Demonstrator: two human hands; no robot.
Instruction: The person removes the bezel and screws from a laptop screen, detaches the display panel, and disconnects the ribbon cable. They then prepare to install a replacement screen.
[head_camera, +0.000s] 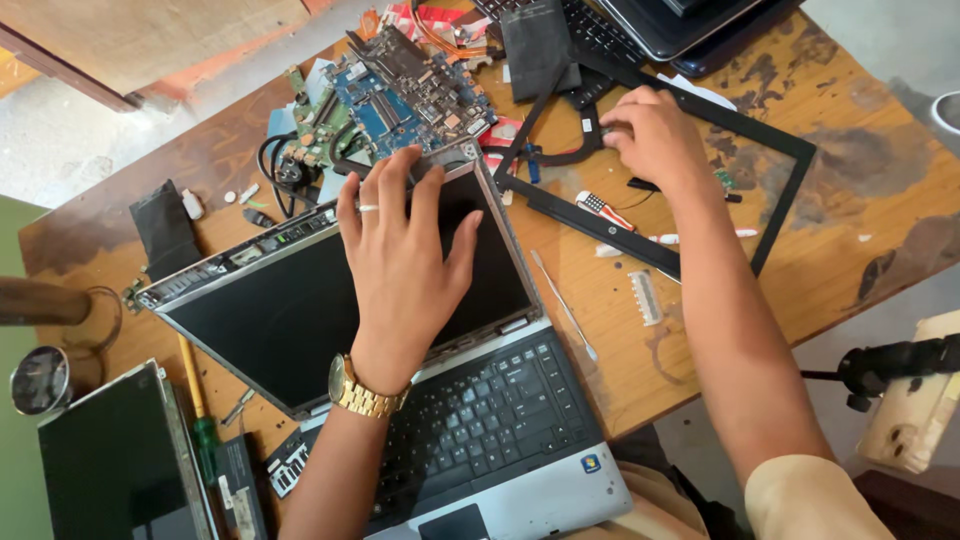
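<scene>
Two hands, left hand (405, 260) flat on laptop screen (300, 300)

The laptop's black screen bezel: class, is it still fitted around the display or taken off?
Off. The black bezel frame lies loose on the wooden table under the right hand, while the left hand rests on the bare display panel.
</scene>
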